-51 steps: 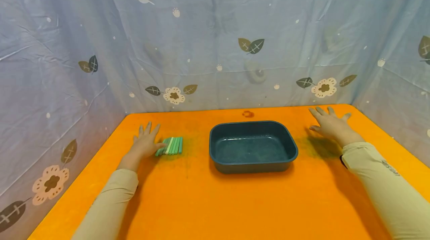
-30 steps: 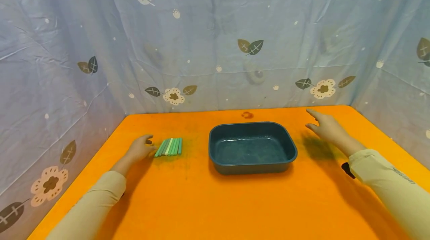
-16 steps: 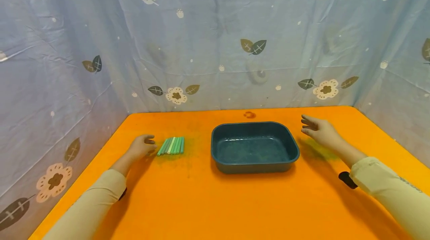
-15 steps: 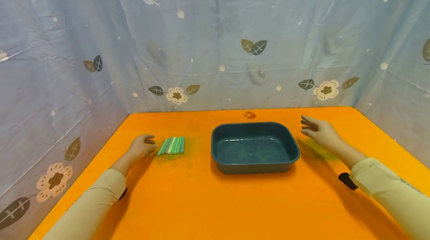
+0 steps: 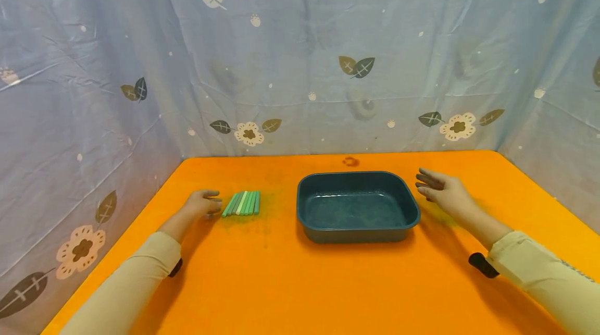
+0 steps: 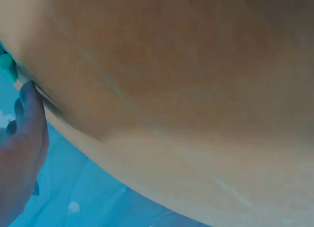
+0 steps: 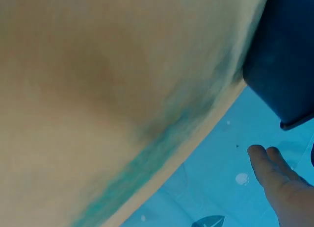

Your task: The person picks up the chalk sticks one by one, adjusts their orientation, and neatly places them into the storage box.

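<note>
A row of green chalk sticks, one of them paler, lies side by side on the orange table. Just left of the row is my left hand, its fingers loosely bent and pointing at the chalk. In the left wrist view, chalk ends show near the fingertips. Whether the fingers touch the nearest stick is hard to tell. At mid-table stands a dark teal rectangular pan with nothing inside. My right hand hovers off the pan's right side with relaxed fingers, holding nothing.
Green smudges mark the table around the chalk and under the right hand. A reddish ring stain lies behind the pan. Patterned blue curtain encloses the back and both sides of the table.
Both hands had spread fingers and now have them relaxed. The left hand has lowered beside the chalk. The right hand has come slightly down and toward the pan. Chalk and pan stay put.
</note>
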Motion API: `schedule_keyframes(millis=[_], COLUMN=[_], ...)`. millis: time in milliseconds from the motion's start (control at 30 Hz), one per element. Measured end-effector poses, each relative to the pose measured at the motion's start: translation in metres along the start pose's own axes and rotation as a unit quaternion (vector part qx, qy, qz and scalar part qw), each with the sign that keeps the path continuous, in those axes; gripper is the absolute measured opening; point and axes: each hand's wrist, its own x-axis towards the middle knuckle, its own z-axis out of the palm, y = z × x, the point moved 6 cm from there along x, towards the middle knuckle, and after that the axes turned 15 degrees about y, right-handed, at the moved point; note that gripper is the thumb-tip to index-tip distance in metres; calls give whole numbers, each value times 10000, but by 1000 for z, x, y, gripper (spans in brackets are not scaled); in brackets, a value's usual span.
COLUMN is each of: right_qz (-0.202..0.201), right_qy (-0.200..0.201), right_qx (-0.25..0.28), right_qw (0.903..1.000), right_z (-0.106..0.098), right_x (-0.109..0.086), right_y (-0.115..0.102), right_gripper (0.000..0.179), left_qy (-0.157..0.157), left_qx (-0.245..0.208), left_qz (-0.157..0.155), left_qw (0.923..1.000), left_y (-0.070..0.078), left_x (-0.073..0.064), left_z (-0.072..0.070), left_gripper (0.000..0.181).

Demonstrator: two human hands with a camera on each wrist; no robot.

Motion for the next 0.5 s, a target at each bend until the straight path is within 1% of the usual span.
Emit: schedule_keyframes(millis=[333, 500], right_qz=[416, 608], right_qy=[-24, -31], right_qx=[511, 1078], right_qw=[9978, 9923], right_z=[12, 15], right_x=[-6, -10], right_y=[3, 3], right_gripper=[59, 61], left_qy=[-160, -225], left_qx=[-396, -512], left_qz=[-467, -662], left_qw=[9980, 9962], left_y=[-3, -4], left_x=[3, 5], left_z=[2, 3], left_gripper=[54, 55])
